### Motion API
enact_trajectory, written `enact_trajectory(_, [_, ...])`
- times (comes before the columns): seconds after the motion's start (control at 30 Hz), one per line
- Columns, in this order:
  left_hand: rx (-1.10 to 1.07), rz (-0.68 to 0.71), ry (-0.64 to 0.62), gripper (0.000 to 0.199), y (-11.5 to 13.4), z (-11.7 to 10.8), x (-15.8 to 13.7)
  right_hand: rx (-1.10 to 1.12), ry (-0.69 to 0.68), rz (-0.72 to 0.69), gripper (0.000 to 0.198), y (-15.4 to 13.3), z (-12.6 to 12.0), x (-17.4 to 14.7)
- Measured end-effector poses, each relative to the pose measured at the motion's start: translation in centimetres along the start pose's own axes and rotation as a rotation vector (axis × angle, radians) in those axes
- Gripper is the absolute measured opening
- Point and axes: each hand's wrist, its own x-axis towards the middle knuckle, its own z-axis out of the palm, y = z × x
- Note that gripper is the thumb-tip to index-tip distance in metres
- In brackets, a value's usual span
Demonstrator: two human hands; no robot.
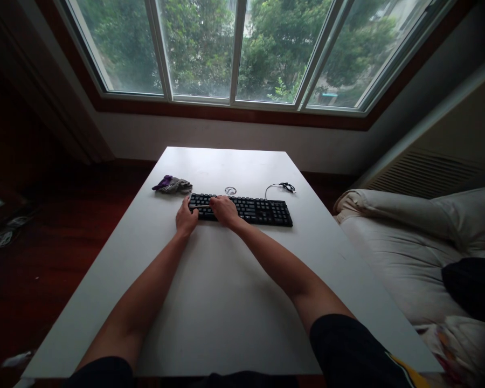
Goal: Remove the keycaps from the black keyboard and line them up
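Left hand (186, 218) curls around the left end of the black keyboard (267, 211), thumb parted from fingers, holding it on the worktop (226, 302). Right hand (225, 210) is closed over the keys on what looks like a slim pale stick (201, 206), too small to identify. The keyboard is probably stiff, fairly light and apt to slide; its ends offer the surest hold, clear of loose keycaps.

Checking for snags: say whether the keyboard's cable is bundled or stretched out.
Mostly bundled: the cable curves briefly from the keyboard, then gathers in a dark bunch.
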Motion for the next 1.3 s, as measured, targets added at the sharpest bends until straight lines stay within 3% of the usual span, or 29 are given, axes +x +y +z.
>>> enact_trajectory(0.17, [0.001,0.002,-0.002,0.067,-0.1,0.0,0.1,-0.001,-0.047,0.000,0.031,-0.9,-0.2,0.6])
enact_trajectory(0.3, [-0.010,0.009,0.000,0.065,-0.1,0.0,0.1,-0.020,-0.066,0.009,0.030,0.0,-0.5,0.3])
enact_trajectory(0.57, [-0.011,0.022,0.001,0.061,0.0,0.0,0.0,-0.070,-0.112,0.049,0.027,3.8,-1.8,-1.7])
enact_trajectory(1.3, [0.032,0.077,-0.003,0.057,-0.1,0.2,-0.2,0.012,0.031,0.139,0.020,14.0,-3.0,-8.3])
